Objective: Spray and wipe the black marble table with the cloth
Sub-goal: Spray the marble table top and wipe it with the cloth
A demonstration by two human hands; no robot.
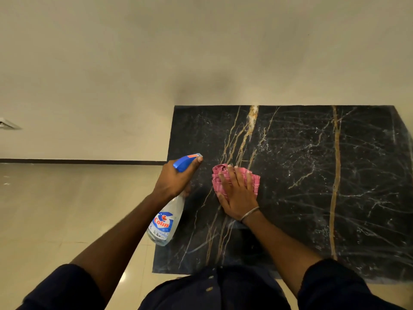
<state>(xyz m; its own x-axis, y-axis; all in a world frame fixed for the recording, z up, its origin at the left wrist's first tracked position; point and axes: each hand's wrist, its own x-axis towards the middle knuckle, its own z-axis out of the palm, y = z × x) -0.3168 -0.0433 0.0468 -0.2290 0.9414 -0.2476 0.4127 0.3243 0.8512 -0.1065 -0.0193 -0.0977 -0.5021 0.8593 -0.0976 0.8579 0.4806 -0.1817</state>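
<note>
Cloth (237,177) near table (312,175) left edge

A plain cream wall (201,52) rises behind the far edge of the tabletop, shadowed dark just above its far left corner. A dark skirting strip (82,162) runs along the wall's foot. Glossy beige floor tiles (55,220) catch soft glare.

spray bottle (164,222) | label: "Colin" (red letters on blue)
</note>
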